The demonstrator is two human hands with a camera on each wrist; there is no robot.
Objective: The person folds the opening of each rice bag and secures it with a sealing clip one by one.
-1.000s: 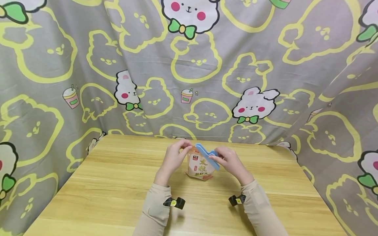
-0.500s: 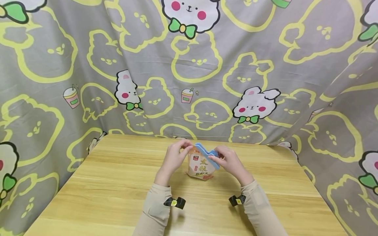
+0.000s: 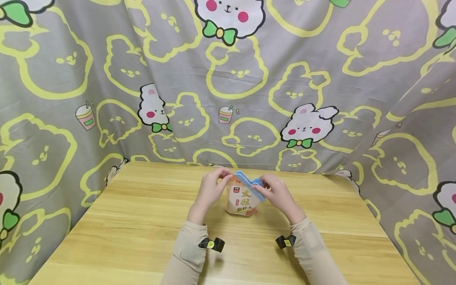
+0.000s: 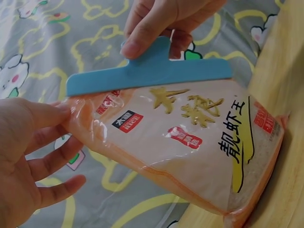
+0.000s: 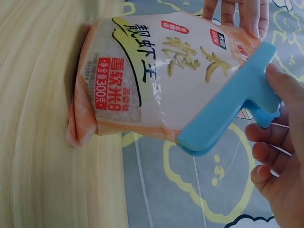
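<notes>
A small bag of rice (image 3: 242,202) in orange and white packaging stands on the table, with printed characters on its front. Across its slanted top lies a blue bag clip (image 4: 152,71). The left hand (image 3: 211,192) pinches the bag's top left corner between thumb and index finger, its other fingers spread apart in the left wrist view. At the clip's handle, the right hand (image 3: 281,196) holds on with the thumb on one side and fingers on the other. In the right wrist view the clip (image 5: 228,107) reaches the bag's right edge; the handle is partly covered by the thumb.
The wooden table (image 3: 135,229) extends on both sides of the bag. A grey curtain (image 3: 199,79) with cartoon animals hangs behind and beside it. A black wrist camera (image 3: 213,244) sits on the left sleeve, another wrist camera (image 3: 285,241) on the right.
The clip's lower right end has risen slightly, and the right hand's fingers have shifted on its handle. The left hand stays at the bag's corner.
</notes>
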